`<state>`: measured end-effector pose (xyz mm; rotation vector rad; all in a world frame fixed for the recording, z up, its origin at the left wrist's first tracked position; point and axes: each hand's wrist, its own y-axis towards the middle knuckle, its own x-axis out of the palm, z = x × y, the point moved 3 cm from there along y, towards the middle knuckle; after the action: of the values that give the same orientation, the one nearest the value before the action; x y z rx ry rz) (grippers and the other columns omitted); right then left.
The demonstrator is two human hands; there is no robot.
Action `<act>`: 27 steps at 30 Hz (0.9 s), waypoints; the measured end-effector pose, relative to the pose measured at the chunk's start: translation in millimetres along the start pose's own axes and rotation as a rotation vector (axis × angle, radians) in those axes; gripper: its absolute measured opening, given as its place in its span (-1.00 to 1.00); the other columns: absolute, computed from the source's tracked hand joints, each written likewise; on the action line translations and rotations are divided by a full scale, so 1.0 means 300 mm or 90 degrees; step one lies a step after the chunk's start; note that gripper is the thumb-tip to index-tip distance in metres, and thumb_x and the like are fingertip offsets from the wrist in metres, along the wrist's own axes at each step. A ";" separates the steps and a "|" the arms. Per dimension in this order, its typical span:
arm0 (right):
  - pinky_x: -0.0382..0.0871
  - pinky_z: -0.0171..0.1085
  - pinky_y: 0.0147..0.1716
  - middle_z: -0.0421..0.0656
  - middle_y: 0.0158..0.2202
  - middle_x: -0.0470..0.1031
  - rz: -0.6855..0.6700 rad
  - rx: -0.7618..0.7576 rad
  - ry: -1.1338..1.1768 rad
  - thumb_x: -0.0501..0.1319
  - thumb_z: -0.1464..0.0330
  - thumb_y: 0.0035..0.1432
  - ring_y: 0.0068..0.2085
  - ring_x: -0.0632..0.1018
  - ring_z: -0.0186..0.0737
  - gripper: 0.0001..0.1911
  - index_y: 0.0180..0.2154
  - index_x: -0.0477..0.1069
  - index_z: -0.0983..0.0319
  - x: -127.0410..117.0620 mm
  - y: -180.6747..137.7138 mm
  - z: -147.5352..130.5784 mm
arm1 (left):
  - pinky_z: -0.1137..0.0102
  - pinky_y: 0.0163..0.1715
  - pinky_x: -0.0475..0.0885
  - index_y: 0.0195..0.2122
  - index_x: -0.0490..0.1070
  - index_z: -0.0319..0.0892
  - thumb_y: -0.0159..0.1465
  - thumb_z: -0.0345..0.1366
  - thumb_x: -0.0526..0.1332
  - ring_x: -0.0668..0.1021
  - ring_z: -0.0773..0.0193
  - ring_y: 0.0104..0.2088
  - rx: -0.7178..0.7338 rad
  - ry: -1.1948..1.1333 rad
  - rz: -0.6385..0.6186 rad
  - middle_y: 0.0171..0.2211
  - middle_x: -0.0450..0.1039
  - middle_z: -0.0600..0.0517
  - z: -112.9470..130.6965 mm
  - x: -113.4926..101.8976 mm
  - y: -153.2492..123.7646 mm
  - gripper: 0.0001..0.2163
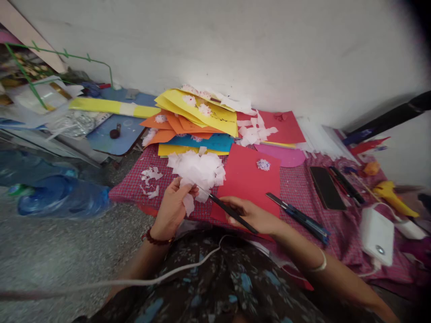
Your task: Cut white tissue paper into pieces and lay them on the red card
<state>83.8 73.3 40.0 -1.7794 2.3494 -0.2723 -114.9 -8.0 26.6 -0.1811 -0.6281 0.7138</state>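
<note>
Red-checked, cloth-covered tabletop [296, 179]; a red sheet [249, 181] lies on it, lilac flower [263, 164] near its far right corner. Everything below is relative to that sheet. Pale wall [269, 54] beyond it, speckled floor [50, 260] well to its left. On that floor: blue plastic bottle [63, 195] on its side, greenish cap; from where I stand, can't tell what's inside. Pile of white paper [198, 168] just left of the sheet, loose scraps [151, 175] farther left. Left hand [173, 202], off the sheet's left edge: nearly closed, thumb and fingers pinching a white paper piece [188, 205]. Right hand [252, 213], over the sheet's near part: fingers curled round a slim black tool [232, 213], tip near the left fingers; contact can't be told. Stack of coloured sheets [198, 114] beyond and left of the red one. To its right: blue cutter [303, 219], tip over its edge, then dark phone [326, 188], white power bank [377, 235].
</note>
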 end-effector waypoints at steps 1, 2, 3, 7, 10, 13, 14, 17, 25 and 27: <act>0.37 -0.02 0.09 0.07 0.11 0.44 0.001 -0.003 0.000 0.30 0.01 0.18 0.07 0.47 -0.01 -0.29 0.19 0.29 0.31 0.000 0.004 -0.003 | 0.47 -0.41 0.45 -0.40 0.38 -0.17 -0.10 -0.32 0.47 0.52 0.41 -0.52 0.000 0.000 -0.001 -0.53 0.51 0.12 0.002 0.002 0.001 -0.70; 0.37 -0.02 0.10 0.07 0.11 0.44 0.003 -0.005 -0.001 0.31 0.01 0.18 0.07 0.47 -0.01 -0.30 0.19 0.30 0.31 0.000 0.007 -0.007 | 0.48 -0.42 0.45 -0.40 0.38 -0.18 -0.10 -0.32 0.47 0.51 0.41 -0.53 0.000 0.001 -0.002 -0.53 0.51 0.12 0.004 0.004 0.002 -0.70; 0.36 -0.02 0.10 0.06 0.10 0.44 0.005 -0.005 0.000 0.30 0.01 0.18 0.07 0.48 -0.02 -0.30 0.18 0.30 0.32 0.000 0.010 -0.011 | 0.48 -0.43 0.44 -0.40 0.38 -0.18 -0.11 -0.31 0.47 0.51 0.41 -0.54 0.001 0.004 -0.003 -0.54 0.51 0.12 0.006 0.006 0.003 -0.69; 0.37 -0.05 0.08 0.04 0.09 0.46 0.024 -0.009 0.009 0.30 0.01 0.19 0.04 0.49 -0.04 -0.33 0.17 0.33 0.31 0.003 0.017 -0.026 | 0.48 -0.44 0.44 -0.42 0.40 -0.21 -0.11 -0.33 0.46 0.52 0.41 -0.55 0.008 0.005 -0.006 -0.54 0.52 0.11 0.017 0.014 0.007 -0.72; 0.37 -0.07 0.06 0.03 0.08 0.46 0.038 -0.015 0.008 0.29 0.01 0.20 0.03 0.48 -0.04 -0.34 0.17 0.33 0.29 0.004 0.020 -0.031 | 0.48 -0.45 0.45 -0.42 0.42 -0.21 -0.13 -0.35 0.45 0.52 0.40 -0.56 0.013 -0.005 -0.005 -0.54 0.53 0.10 0.022 0.021 0.008 -0.73; 0.38 -0.09 0.03 0.00 0.05 0.47 0.045 -0.015 0.003 0.28 0.01 0.21 -0.01 0.48 -0.08 -0.37 0.16 0.36 0.27 0.002 0.023 -0.034 | 0.47 -0.45 0.46 -0.42 0.41 -0.21 -0.13 -0.36 0.45 0.53 0.40 -0.56 0.013 -0.012 -0.008 -0.55 0.53 0.10 0.025 0.027 0.009 -0.73; 0.38 -0.10 0.01 -0.01 0.04 0.48 0.045 -0.016 0.001 0.27 0.01 0.21 -0.04 0.48 -0.09 -0.38 0.15 0.36 0.27 0.002 0.023 -0.036 | 0.47 -0.45 0.46 -0.42 0.41 -0.21 -0.13 -0.36 0.45 0.53 0.40 -0.56 0.011 -0.015 -0.010 -0.55 0.53 0.10 0.026 0.029 0.010 -0.73; 0.38 -0.15 -0.04 -0.03 -0.01 0.47 0.049 -0.026 -0.006 0.28 0.02 0.21 -0.08 0.47 -0.13 -0.39 0.13 0.38 0.28 0.000 0.026 -0.042 | 0.47 -0.46 0.47 -0.41 0.41 -0.21 -0.13 -0.36 0.46 0.53 0.40 -0.56 0.005 -0.020 -0.018 -0.54 0.53 0.10 0.025 0.036 0.014 -0.71; 0.15 -0.39 -0.53 -0.26 -0.39 0.31 0.087 0.040 0.039 0.30 -0.06 0.14 -0.49 0.29 -0.41 -0.36 0.08 0.38 0.25 -0.011 0.043 -0.016 | 0.39 -0.35 0.55 -0.35 0.39 -0.19 -0.06 -0.34 0.43 0.60 0.30 -0.46 -0.060 -0.073 -0.063 -0.48 0.56 0.04 0.024 0.011 0.038 -0.72; 0.11 -0.39 -0.56 -0.26 -0.40 0.32 0.090 0.062 0.066 0.29 -0.09 0.13 -0.52 0.30 -0.43 -0.35 0.04 0.37 0.26 -0.020 0.049 -0.009 | 0.35 -0.33 0.57 -0.33 0.39 -0.19 0.01 -0.30 0.39 0.62 0.24 -0.42 -0.089 -0.069 -0.074 -0.45 0.59 -0.02 0.022 -0.010 0.032 -0.76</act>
<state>70.9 83.1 39.1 -1.5831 2.4721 -0.4588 -125.9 -3.2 27.0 -0.2333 -0.7867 0.5701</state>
